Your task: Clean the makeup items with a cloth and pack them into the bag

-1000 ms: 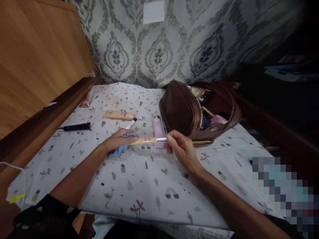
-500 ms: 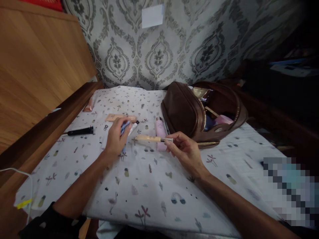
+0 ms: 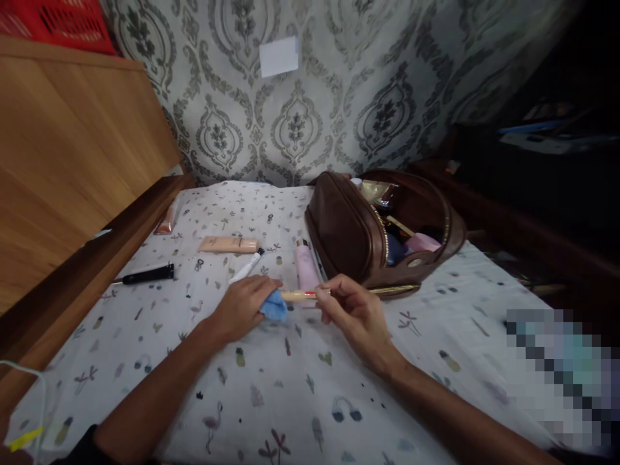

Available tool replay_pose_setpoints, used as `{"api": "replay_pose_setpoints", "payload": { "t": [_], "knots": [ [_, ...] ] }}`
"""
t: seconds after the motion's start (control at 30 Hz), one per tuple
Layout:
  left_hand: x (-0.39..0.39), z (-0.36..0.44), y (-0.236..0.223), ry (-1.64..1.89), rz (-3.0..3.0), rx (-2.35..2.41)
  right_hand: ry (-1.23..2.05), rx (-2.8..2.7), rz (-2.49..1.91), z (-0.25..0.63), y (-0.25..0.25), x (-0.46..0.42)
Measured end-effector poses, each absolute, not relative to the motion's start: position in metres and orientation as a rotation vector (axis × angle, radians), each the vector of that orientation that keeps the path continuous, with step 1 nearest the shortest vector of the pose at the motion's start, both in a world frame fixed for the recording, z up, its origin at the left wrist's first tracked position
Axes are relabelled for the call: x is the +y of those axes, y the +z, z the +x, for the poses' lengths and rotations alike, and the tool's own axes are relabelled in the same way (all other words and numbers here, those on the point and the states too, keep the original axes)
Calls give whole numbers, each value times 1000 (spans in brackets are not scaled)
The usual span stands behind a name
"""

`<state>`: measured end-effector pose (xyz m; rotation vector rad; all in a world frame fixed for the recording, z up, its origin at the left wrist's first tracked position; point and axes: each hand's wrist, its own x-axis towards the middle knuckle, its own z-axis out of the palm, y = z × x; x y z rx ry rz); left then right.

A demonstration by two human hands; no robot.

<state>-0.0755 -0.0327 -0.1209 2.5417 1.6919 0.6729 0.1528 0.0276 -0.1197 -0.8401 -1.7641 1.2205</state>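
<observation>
A pale wall [image 3: 329, 97] with ornate grey medallions rises behind the table [image 3: 271, 368], which wears a white cover printed with flamingos, pineapples and leaves. A small white sheet [image 3: 279, 57] is on the wall. At the left stands a wooden cabinet [image 3: 72, 142] with a red basket [image 3: 72, 22] on top; a dark wooden edge [image 3: 104, 242] runs below it. Light is dim, and the right side sinks into near-black shadow.

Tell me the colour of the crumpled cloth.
The cloth is light blue; it shows best in the head view.
</observation>
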Motion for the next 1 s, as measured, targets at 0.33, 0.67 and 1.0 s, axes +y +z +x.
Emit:
{"api": "replay_pose_setpoints", "payload": {
  "t": [0.33, 0.67, 1.0],
  "knots": [
    [-34, -82, -93, 672, 1840, 1538, 1324, -1684, -724, 152, -113, 37],
    [-34, -83, -96, 692, 1917, 1519, 1419, -1761, -866, 151, -119, 43],
    [-34, -89, -97, 718, 1799, 1564, 1337, -1805, -820, 153, -117, 40]
  ]
}}
